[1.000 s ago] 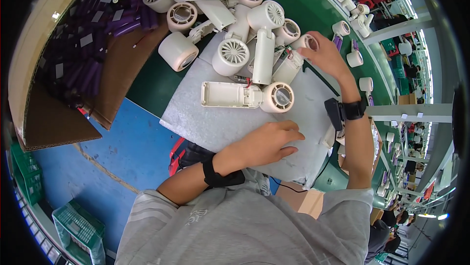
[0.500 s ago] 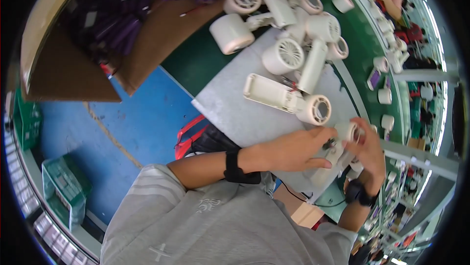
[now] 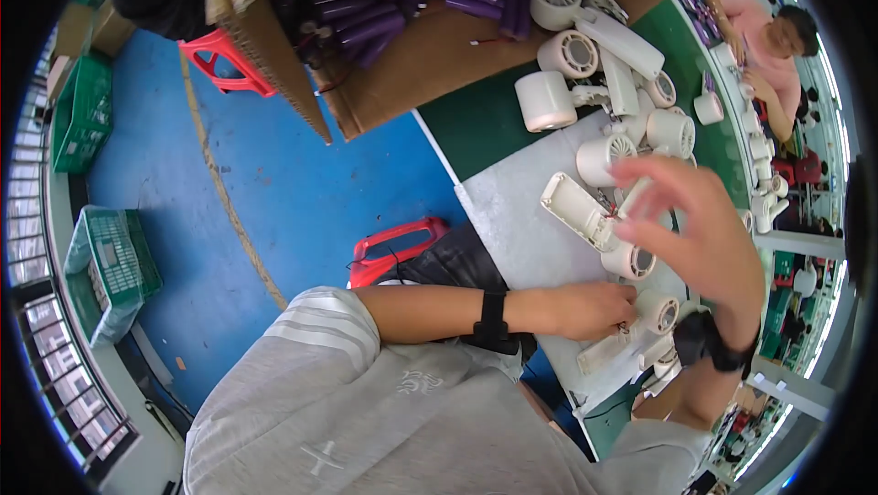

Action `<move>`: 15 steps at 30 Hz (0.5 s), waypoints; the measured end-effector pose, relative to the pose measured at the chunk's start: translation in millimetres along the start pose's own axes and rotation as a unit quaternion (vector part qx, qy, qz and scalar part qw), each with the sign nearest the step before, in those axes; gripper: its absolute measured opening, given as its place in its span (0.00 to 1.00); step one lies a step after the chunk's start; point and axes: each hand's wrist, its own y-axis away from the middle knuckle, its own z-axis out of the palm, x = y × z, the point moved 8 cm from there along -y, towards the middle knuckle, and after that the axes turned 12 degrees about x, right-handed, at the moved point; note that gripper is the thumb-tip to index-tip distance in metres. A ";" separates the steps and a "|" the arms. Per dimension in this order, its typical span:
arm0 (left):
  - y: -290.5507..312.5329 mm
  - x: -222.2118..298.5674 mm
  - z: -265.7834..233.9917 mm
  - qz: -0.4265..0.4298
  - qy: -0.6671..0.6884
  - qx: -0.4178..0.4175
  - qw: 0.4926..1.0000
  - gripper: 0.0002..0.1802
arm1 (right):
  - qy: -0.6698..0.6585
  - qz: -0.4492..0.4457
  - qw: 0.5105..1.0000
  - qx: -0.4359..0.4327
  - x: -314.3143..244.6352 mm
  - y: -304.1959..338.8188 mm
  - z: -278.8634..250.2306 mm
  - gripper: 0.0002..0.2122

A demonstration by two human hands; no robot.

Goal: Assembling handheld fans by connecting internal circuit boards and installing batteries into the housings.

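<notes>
My left hand (image 3: 593, 310) rests low over the pale work surface, its fingers pinched together beside a white handheld fan (image 3: 657, 312). Something small and dark shows at those fingertips, perhaps wires, too small to make out. Raised over the pile, my right hand (image 3: 690, 211) has thumb and fingers spread, slightly blurred, with nothing seen between them. Beyond its fingertips lies a fan with an open, hollow handle (image 3: 576, 207) and a round head (image 3: 627, 261); the hand hides part of it. Another white fan head (image 3: 604, 161) sits just past the fingers.
A cardboard box (image 3: 430, 74) of purple-wrapped cylinders (image 3: 370, 26) stands at the far left of the bench. More white fans (image 3: 546, 100) are heaped behind my right hand. A person in a pink top (image 3: 764, 56) sits across. A red stool (image 3: 393, 252) and green crates (image 3: 119, 252) stand left.
My right hand has left the near fan and moved up and away over the pile, its fingers spreading. My left hand stays by the near fan, fingers more closed. The whole view has shifted.
</notes>
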 end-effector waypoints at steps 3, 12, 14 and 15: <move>-5.7 0.7 2.6 0.013 0.003 -0.011 1.000 0.09 | 0.081 -0.056 0.994 -0.039 -25.6 -69.7 29.1 0.18; -10.8 -9.5 13.4 0.078 0.029 0.023 0.996 0.09 | 0.232 -0.195 0.947 0.112 -25.7 -231.3 109.6 0.13; -9.5 -12.4 17.3 0.083 0.013 0.006 0.996 0.11 | 0.256 -0.185 0.944 0.094 -28.1 -236.6 115.6 0.12; -9.4 -13.1 16.0 0.087 0.022 0.021 0.996 0.11 | 0.229 -0.204 0.945 0.117 -33.4 -236.4 111.2 0.11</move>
